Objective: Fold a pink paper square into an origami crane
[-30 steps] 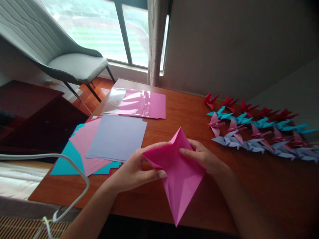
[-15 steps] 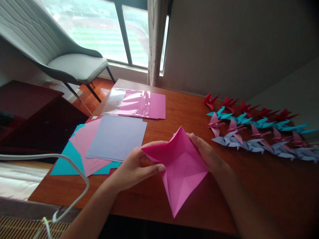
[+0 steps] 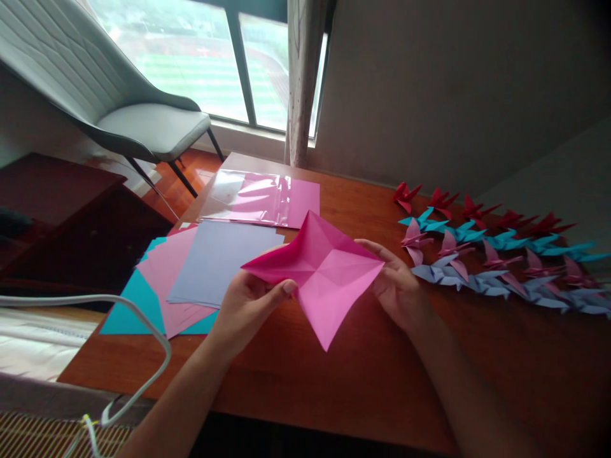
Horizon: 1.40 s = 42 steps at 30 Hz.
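A creased sheet of bright pink origami paper (image 3: 329, 273) is held up above the table, its corners pointing outward and its middle pressed into a hollow. My left hand (image 3: 255, 302) pinches its left side, thumb on the near edge and the other fingers partly hidden behind the paper. At the right corner, my right hand (image 3: 398, 286) grips the sheet, with fingers behind it and the thumb near the tip.
Lavender sheets (image 3: 214, 264) lie over pink and turquoise sheets (image 3: 136, 305) at the left. Behind them is a clear plastic packet (image 3: 258, 197) of pink paper. Rows of folded paper cranes (image 3: 510, 238) stand at the right. A white cable (image 3: 157, 331) loops past the table's left edge.
The pink paper has been raised away from me and turned, and it is spread wider. My right hand has shifted to its right corner; my left hand still holds the left side.
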### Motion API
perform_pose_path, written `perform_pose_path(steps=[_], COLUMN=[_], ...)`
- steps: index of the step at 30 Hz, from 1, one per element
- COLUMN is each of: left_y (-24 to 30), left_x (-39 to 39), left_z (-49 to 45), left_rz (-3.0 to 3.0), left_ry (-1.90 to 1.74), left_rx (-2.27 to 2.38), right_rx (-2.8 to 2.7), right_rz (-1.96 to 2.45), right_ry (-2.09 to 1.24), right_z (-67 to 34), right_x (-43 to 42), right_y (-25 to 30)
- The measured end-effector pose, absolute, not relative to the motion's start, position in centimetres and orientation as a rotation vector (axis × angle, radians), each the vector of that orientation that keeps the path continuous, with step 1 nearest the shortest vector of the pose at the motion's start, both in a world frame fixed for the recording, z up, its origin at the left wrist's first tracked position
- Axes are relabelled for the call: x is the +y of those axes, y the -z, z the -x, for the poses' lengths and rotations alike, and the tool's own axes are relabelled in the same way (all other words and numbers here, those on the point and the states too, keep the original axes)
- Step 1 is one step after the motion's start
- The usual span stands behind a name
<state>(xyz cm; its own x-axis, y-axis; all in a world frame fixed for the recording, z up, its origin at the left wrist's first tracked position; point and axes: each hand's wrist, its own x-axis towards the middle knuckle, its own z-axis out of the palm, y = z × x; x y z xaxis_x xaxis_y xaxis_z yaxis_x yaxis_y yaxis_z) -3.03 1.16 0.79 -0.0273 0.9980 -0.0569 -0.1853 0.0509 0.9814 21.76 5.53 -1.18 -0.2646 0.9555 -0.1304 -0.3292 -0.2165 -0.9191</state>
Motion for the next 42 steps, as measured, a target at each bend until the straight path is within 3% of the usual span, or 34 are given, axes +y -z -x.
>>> perform_pose_path(steps=[10,42], left_y=[-1.0,0.6], left_x=[1.1,0.7], left_z=[2.3,2.5], left_rz=[-1.109,-1.27], left_ry=[-1.281,-1.147], left_rx=[1.086,1.122], right_rx=[-1.186,-1.321], right_rz=[0.807,1.002], right_ry=[-1.785,-1.578], right_z=[-21.1,-20.8], right_x=[4.5,4.6], right_y=[0.7,1.0])
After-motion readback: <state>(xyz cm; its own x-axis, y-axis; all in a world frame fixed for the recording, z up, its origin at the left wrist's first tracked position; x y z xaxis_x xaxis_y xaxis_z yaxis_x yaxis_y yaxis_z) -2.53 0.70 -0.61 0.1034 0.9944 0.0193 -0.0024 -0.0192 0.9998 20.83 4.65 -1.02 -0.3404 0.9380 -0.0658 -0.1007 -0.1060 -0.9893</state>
